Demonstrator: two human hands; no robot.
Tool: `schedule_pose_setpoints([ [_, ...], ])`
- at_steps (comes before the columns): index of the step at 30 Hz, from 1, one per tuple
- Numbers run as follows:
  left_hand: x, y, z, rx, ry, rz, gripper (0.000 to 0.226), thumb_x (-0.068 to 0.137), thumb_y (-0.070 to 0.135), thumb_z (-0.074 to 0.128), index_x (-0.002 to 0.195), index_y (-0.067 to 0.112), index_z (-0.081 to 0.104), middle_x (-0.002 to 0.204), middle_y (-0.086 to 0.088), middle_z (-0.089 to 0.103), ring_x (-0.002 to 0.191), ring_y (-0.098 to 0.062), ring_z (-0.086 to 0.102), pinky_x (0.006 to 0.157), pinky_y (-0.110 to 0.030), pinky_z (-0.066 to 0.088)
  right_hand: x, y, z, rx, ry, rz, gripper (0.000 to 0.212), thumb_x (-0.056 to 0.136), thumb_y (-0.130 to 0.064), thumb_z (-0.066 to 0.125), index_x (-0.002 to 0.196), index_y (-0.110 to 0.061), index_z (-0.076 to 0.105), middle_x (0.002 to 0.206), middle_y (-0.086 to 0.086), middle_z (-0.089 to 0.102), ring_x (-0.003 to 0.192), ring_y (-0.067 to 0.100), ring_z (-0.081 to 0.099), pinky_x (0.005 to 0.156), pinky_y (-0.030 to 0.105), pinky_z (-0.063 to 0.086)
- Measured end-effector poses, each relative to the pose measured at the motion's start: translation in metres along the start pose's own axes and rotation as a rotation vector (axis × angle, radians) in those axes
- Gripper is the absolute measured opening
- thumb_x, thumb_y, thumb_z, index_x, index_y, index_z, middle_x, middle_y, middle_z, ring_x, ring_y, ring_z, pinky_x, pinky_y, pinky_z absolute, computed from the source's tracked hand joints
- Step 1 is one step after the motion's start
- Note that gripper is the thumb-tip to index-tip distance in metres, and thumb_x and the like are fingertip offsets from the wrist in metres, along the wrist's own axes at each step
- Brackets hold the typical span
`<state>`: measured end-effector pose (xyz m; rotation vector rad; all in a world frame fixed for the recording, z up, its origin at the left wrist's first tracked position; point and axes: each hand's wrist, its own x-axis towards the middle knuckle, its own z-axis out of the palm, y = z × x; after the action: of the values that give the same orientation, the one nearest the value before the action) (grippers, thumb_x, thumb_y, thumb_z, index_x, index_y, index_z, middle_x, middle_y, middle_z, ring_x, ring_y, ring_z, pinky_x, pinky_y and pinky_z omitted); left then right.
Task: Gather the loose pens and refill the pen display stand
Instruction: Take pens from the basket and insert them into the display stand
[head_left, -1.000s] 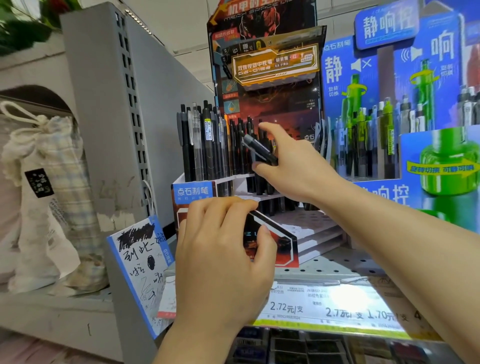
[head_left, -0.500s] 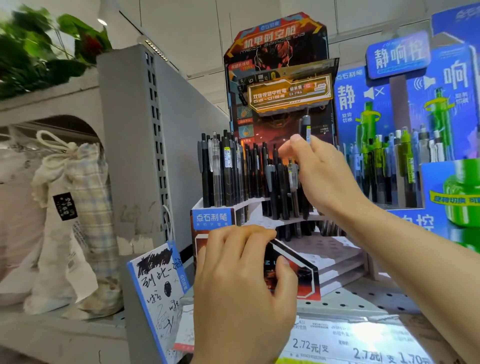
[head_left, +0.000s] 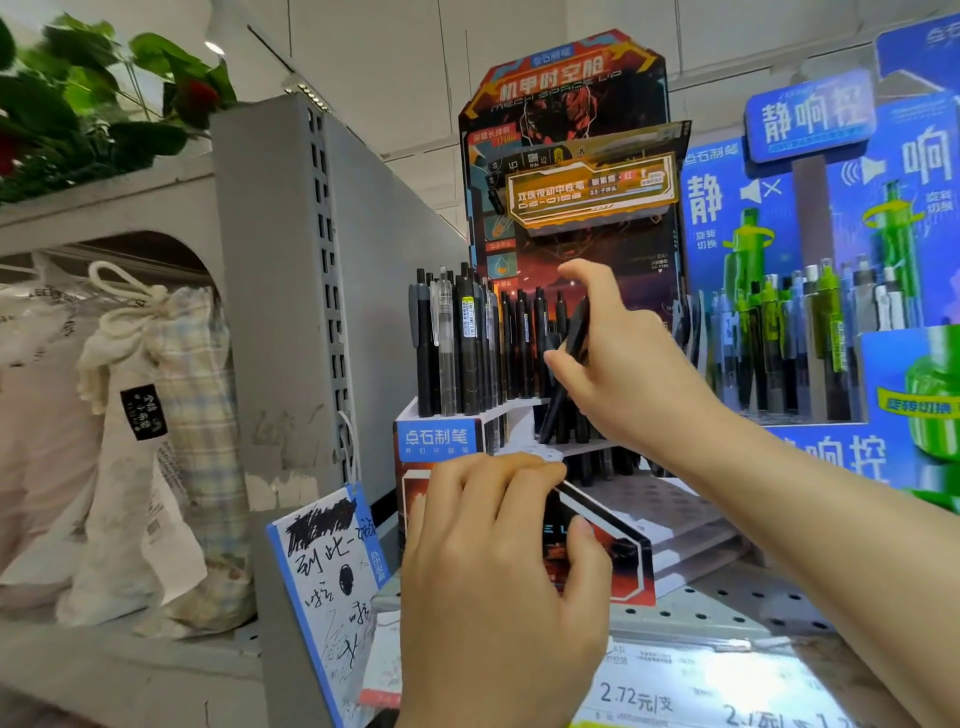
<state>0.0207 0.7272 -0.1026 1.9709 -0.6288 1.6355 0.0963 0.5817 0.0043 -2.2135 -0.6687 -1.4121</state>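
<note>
A red-and-black cardboard pen display stand (head_left: 631, 558) sits on a perforated shelf, with several black pens (head_left: 470, 345) upright in its upper tiers. My right hand (head_left: 621, 364) pinches a black pen (head_left: 566, 364), tilted, with its tip down in the stand's middle tier. My left hand (head_left: 498, 582) grips the stand's lower front edge, fingers over the top and thumb on the front panel. Whether that hand also holds pens is hidden.
A blue display (head_left: 831, 291) of green and grey pens stands close on the right. A grey shelf divider (head_left: 296, 291) rises on the left, with cloth bags (head_left: 150, 441) beyond it. A scribbled test pad (head_left: 332, 577) leans at the shelf front above price labels (head_left: 675, 696).
My right hand has brought the black pen down from above the rows into the middle tier. The camera has moved closer. My left hand has stayed on the stand's front.
</note>
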Motion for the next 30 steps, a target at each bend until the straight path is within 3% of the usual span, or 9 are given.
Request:
schedule_pose_setpoints([
  [3,0.001,0.001,-0.001,0.004,-0.012,-0.002,0.031,0.081,0.033,0.055,0.103,0.019,0.073,0.103,0.013,0.066,0.102,-0.011,0.052,0.086,-0.037,0.051,0.004,-0.004,0.003,-0.056,-0.080,-0.005,0.060,0.098,-0.027,0.061,0.145,-0.027,0.025,0.071,0.002,0.065,0.065,0.027,0.063,0.058,0.042,0.051],
  [5,0.001,0.001,-0.002,0.009,-0.021,-0.001,0.032,0.081,0.033,0.055,0.104,0.020,0.073,0.103,0.012,0.066,0.102,-0.011,0.051,0.087,-0.034,0.050,0.007,-0.010,0.004,-0.172,-0.076,-0.019,0.061,0.097,-0.032,0.061,0.147,-0.028,0.028,0.105,0.005,0.067,0.086,0.034,0.065,0.073,0.048,0.056],
  [7,0.001,0.002,-0.003,0.019,-0.034,0.002,0.032,0.082,0.033,0.055,0.105,0.020,0.073,0.104,0.012,0.066,0.103,-0.012,0.052,0.088,-0.033,0.049,0.012,-0.013,0.004,-0.331,-0.047,-0.065,0.063,0.095,-0.037,0.063,0.150,-0.024,0.034,0.129,0.004,0.054,0.108,0.032,0.057,0.079,0.045,0.054],
  [11,0.001,0.002,-0.003,0.034,-0.043,0.005,0.033,0.082,0.033,0.055,0.105,0.019,0.072,0.104,0.011,0.066,0.103,-0.014,0.053,0.088,-0.036,0.049,0.018,-0.006,0.005,-0.379,-0.183,-0.111,0.069,0.096,-0.042,0.059,0.156,-0.023,0.030,0.150,0.001,0.044,0.139,0.029,0.033,0.104,0.052,0.041],
  [14,0.002,0.002,-0.003,0.033,-0.047,-0.004,0.033,0.081,0.034,0.054,0.105,0.019,0.072,0.104,0.011,0.066,0.103,-0.014,0.053,0.087,-0.037,0.050,0.017,-0.003,0.010,-0.321,-0.271,-0.092,0.069,0.097,-0.041,0.059,0.157,-0.025,0.027,0.153,0.000,0.045,0.144,0.027,0.033,0.110,0.052,0.033],
  [19,0.002,0.004,-0.004,0.038,-0.061,-0.018,0.033,0.082,0.035,0.054,0.106,0.021,0.071,0.105,0.012,0.065,0.104,-0.012,0.052,0.089,-0.034,0.049,0.016,0.000,0.008,-0.231,-0.225,-0.044,0.063,0.095,-0.042,0.065,0.149,-0.020,0.040,0.150,0.002,0.049,0.136,0.026,0.044,0.108,0.046,0.040],
  [25,0.003,0.006,-0.003,0.020,-0.059,-0.023,0.031,0.082,0.033,0.055,0.106,0.021,0.070,0.104,0.013,0.063,0.104,-0.012,0.050,0.091,-0.024,0.041,0.018,0.000,0.002,-0.156,-0.287,-0.068,0.059,0.099,-0.043,0.056,0.152,-0.019,0.043,0.157,0.000,0.044,0.145,0.023,0.037,0.120,0.045,0.029],
  [27,0.002,0.005,-0.003,0.022,-0.049,-0.024,0.030,0.082,0.033,0.055,0.105,0.020,0.070,0.104,0.013,0.064,0.104,-0.012,0.049,0.092,-0.022,0.039,0.020,0.001,-0.001,-0.054,-0.312,-0.046,0.057,0.103,-0.037,0.050,0.156,-0.021,0.036,0.161,-0.001,0.039,0.149,0.019,0.032,0.121,0.038,0.026],
  [30,0.001,0.005,-0.004,0.021,-0.054,-0.031,0.031,0.083,0.033,0.054,0.106,0.020,0.070,0.104,0.013,0.064,0.105,-0.012,0.049,0.092,-0.023,0.039,0.024,0.001,-0.005,0.211,-0.330,0.066,0.053,0.106,-0.029,0.039,0.158,-0.030,0.031,0.159,-0.009,0.042,0.146,0.010,0.034,0.107,0.022,0.025],
])
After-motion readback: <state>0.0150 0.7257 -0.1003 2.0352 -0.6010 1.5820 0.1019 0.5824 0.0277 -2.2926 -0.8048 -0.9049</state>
